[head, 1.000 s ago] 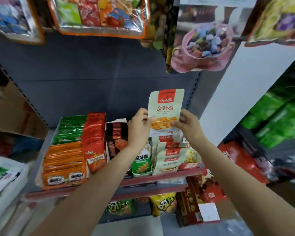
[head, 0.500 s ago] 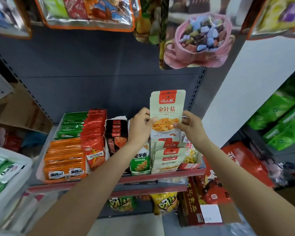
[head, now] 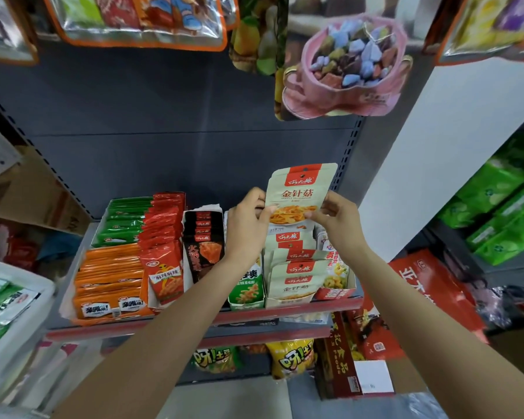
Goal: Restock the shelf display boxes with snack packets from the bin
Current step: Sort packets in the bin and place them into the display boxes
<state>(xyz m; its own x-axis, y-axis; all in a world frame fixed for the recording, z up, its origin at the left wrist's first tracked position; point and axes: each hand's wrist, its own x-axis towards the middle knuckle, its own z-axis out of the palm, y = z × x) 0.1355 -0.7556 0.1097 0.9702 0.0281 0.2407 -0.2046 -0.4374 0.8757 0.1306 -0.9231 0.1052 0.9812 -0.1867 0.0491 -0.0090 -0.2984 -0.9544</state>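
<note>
A beige snack packet [head: 300,192] with a red top band is upright above the back of a display box [head: 288,302] that holds several packets of the same kind. My left hand [head: 247,225] pinches its left edge and my right hand [head: 335,220] pinches its right edge. The white bin [head: 28,300] with green packets stands at the far left edge of the view.
The red-edged shelf [head: 285,311] carries further boxes: orange packets [head: 109,282], green packets [head: 121,222], red packets [head: 164,246], black packets [head: 203,246]. Large bags [head: 342,68] hang overhead. Yellow packets [head: 291,358] and red cartons [head: 430,285] sit below and right.
Both hands still hold the beige packet over the box. It has barely shifted; the view has tilted slightly so the hanging bags show more.
</note>
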